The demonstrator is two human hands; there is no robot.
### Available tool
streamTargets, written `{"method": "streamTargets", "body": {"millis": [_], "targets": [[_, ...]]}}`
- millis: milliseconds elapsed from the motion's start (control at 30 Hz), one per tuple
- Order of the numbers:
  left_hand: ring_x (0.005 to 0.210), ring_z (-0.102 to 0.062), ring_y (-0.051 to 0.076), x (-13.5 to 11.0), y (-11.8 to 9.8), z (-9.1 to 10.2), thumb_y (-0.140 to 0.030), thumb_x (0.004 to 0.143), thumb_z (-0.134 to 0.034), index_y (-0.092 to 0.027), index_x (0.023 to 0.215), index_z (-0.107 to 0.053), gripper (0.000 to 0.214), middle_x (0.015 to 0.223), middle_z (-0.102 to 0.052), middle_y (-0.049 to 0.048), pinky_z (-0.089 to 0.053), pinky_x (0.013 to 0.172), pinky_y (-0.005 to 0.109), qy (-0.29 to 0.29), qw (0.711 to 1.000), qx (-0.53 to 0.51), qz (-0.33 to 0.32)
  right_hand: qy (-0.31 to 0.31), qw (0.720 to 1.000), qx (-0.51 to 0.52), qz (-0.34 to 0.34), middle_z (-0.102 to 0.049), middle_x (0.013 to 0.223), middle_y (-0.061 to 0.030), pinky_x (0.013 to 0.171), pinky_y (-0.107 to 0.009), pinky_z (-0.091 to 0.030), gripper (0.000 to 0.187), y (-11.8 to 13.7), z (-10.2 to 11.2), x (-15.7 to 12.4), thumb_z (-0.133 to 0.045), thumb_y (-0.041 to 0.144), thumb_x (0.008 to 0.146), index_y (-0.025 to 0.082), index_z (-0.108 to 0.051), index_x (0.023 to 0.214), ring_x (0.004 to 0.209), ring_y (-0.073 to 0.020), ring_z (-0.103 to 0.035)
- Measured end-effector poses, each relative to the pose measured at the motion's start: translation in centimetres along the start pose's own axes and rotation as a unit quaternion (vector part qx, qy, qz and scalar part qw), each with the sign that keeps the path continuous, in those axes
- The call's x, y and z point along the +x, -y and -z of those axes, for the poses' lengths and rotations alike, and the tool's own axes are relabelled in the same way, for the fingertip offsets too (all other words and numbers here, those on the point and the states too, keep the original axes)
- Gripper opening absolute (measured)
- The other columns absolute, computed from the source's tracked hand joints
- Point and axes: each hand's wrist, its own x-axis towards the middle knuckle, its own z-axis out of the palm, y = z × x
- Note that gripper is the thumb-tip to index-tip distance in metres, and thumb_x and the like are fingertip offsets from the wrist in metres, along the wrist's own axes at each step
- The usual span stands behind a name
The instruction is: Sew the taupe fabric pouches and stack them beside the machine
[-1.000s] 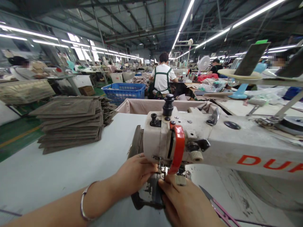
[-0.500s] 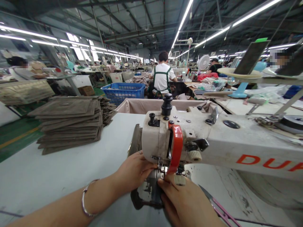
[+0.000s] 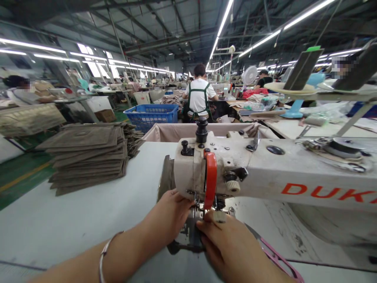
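Observation:
An off-white industrial sewing machine head (image 3: 212, 169) with orange "DUKA" lettering on its arm (image 3: 324, 192) fills the lower right. My left hand (image 3: 167, 216), with a metal bangle (image 3: 102, 261) on the wrist, reaches under the machine's front, its fingertips beside the needle area. My right hand (image 3: 226, 243) lies just below, its fingers against the metal presser foot area (image 3: 191, 232). The needle and whatever my fingers may pinch are hidden. An orange-red guard (image 3: 210, 181) hangs above both hands.
Pink-handled scissors (image 3: 277, 255) lie right of my right hand. A stack of brown fabric pieces (image 3: 88, 155) sits on the white table (image 3: 88, 212). Beyond stand a fabric-lined bin (image 3: 173, 132), a blue basket (image 3: 150, 118) and a co-worker (image 3: 198, 94) in a green apron.
The whole view has shifted slightly left and tilted, so the machine sits further left in the picture. Both hands remain at the needle area with little visible movement.

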Motion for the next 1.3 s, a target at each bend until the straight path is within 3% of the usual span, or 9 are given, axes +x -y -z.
{"method": "streamTargets", "body": {"millis": [133, 233, 367, 567, 767, 900, 1133, 1300], "targets": [[0.114, -0.058, 0.031, -2.1, -3.7, 1.9, -0.024, 0.081, -0.073, -0.017, 0.117, -0.062, 0.038, 0.125, -0.062, 0.0118, -0.049, 0.100, 0.049, 0.107, 0.989, -0.028, 0.096, 0.027, 0.999, 0.039, 0.002, -0.067, 0.104, -0.0069, 0.086, -0.037, -0.051, 0.028, -0.3, 1.1, -0.2, -0.051, 0.014, 0.088, 0.023, -0.070, 0.107, 0.097, -0.0225, -0.061], [0.115, -0.059, 0.030, -3.9, -5.0, 2.6, -0.036, 0.074, -0.081, -0.017, 0.115, -0.065, 0.048, 0.126, -0.063, 0.0119, -0.050, 0.102, 0.045, 0.155, 0.985, -0.032, 0.068, 0.042, 0.998, 0.044, 0.025, -0.067, 0.103, -0.0063, 0.086, -0.036, -0.050, 0.027, -0.6, 1.9, -0.4, -0.050, 0.013, 0.089, 0.024, -0.071, 0.102, 0.098, -0.0213, -0.061], [0.117, -0.059, 0.028, -6.3, -4.5, 1.6, -0.030, 0.077, -0.077, -0.018, 0.124, -0.061, 0.052, 0.126, -0.064, 0.0104, -0.050, 0.103, 0.038, 0.100, 0.995, -0.007, -0.018, 0.052, 0.996, 0.042, 0.057, -0.067, 0.102, -0.0044, 0.086, -0.036, -0.048, 0.025, -0.7, 2.3, -0.5, -0.051, 0.011, 0.087, 0.024, -0.070, 0.097, 0.098, -0.0207, -0.060], [0.112, -0.062, 0.025, -7.6, -4.1, -0.3, -0.027, 0.087, -0.067, -0.020, 0.122, -0.061, 0.036, 0.121, -0.067, 0.0084, -0.052, 0.101, 0.035, -0.012, 0.998, -0.010, -0.062, 0.055, 0.994, 0.019, 0.091, -0.067, 0.102, 0.0012, 0.080, -0.035, -0.048, 0.027, -0.6, 2.3, -0.9, -0.054, 0.006, 0.080, 0.026, -0.068, 0.092, 0.090, -0.0186, -0.059], [0.110, -0.064, 0.023, -6.7, -4.5, 0.4, -0.029, 0.093, -0.062, -0.018, 0.121, -0.062, 0.030, 0.120, -0.069, 0.0064, -0.053, 0.099, 0.030, 0.025, 0.995, -0.006, -0.094, 0.030, 0.995, 0.015, 0.090, -0.062, 0.130, -0.0014, 0.101, -0.040, -0.045, 0.035, -0.3, 2.0, -1.3, -0.053, 0.005, 0.079, 0.023, -0.067, 0.105, 0.114, -0.0217, -0.056], [0.108, -0.064, 0.022, -6.3, -4.4, 0.6, -0.029, 0.093, -0.062, -0.016, 0.117, -0.063, 0.027, 0.115, -0.070, 0.0064, -0.052, 0.099, 0.029, 0.027, 0.994, -0.022, -0.102, 0.028, 0.996, 0.035, 0.081, -0.068, 0.122, -0.0012, 0.098, -0.038, -0.048, 0.042, -0.4, 1.5, -1.4, -0.050, 0.004, 0.078, 0.021, -0.066, 0.113, 0.107, -0.0208, -0.061], [0.108, -0.063, 0.021, -5.8, -4.0, -0.2, -0.014, 0.082, -0.065, -0.018, 0.116, -0.063, 0.034, 0.113, -0.070, 0.0050, -0.051, 0.100, 0.033, -0.015, 0.996, -0.046, -0.071, -0.002, 0.996, 0.030, 0.089, -0.069, 0.121, -0.0011, 0.097, -0.035, -0.049, 0.042, -0.7, 0.7, -1.2, -0.053, 0.004, 0.077, 0.022, -0.068, 0.112, 0.106, -0.0193, -0.063], [0.107, -0.062, 0.022, -4.5, -3.5, 0.2, -0.011, 0.080, -0.065, -0.018, 0.116, -0.063, 0.037, 0.112, -0.069, 0.0052, -0.051, 0.100, 0.035, 0.005, 0.997, -0.058, -0.058, -0.005, 0.997, 0.014, 0.077, -0.069, 0.121, -0.0053, 0.093, -0.038, -0.051, 0.041, -0.6, 0.6, -1.0, -0.052, 0.005, 0.079, 0.021, -0.067, 0.114, 0.106, -0.0224, -0.063]]}}
